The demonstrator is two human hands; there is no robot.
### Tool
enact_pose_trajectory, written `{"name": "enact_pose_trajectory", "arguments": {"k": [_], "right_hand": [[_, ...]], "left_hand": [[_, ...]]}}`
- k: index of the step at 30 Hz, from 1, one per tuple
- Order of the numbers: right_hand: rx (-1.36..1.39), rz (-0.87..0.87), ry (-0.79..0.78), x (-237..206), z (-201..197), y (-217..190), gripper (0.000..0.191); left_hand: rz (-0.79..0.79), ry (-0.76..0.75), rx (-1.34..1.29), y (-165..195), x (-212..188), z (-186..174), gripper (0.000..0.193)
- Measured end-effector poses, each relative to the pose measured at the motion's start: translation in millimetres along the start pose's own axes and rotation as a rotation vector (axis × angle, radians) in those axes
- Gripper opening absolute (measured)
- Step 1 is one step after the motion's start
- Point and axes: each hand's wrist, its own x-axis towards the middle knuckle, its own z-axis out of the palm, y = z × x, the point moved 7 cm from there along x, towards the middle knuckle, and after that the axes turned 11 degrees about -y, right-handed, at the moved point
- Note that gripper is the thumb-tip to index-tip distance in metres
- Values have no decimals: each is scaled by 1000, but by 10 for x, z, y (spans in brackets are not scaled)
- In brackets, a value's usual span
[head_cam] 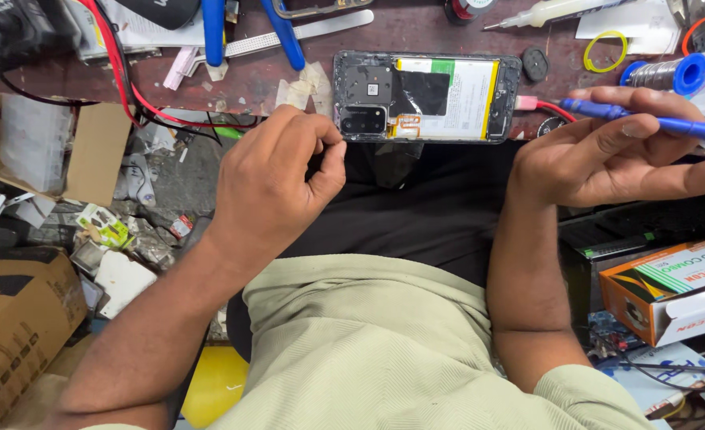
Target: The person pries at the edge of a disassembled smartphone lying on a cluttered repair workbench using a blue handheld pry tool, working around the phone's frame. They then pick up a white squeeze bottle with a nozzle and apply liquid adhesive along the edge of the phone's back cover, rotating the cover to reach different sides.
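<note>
An opened phone (428,97) lies back-up on the dark red bench, its battery, camera block and black shields exposed. My left hand (277,179) hovers just left of the phone's near corner, its fingers curled in with thumb and forefinger pinched; I cannot see anything between them. My right hand (615,155) is held to the right of the phone and grips a blue-handled screwdriver (647,119) that lies across its fingers, tip pointing left toward a red cable end (539,103).
Blue-handled tools (289,36), a metal spatula, red and black wires (121,72), a yellow rubber ring (605,50), a solder spool (671,76) and a glue syringe clutter the bench. Cardboard boxes (18,318) stand lower left, an orange-and-white box (671,291) lower right.
</note>
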Motion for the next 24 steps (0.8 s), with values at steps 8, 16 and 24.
{"name": "enact_pose_trajectory", "arguments": {"k": [8, 16, 24], "right_hand": [[7, -1, -16, 0, 62, -25, 67], [-39, 81, -89, -14, -34, 63, 82], [138, 82, -33, -37, -169, 131, 81]], "left_hand": [[165, 8, -71, 201, 35, 111, 16], [222, 95, 44, 531, 459, 431, 17], [196, 96, -67, 608, 896, 860, 17]]}}
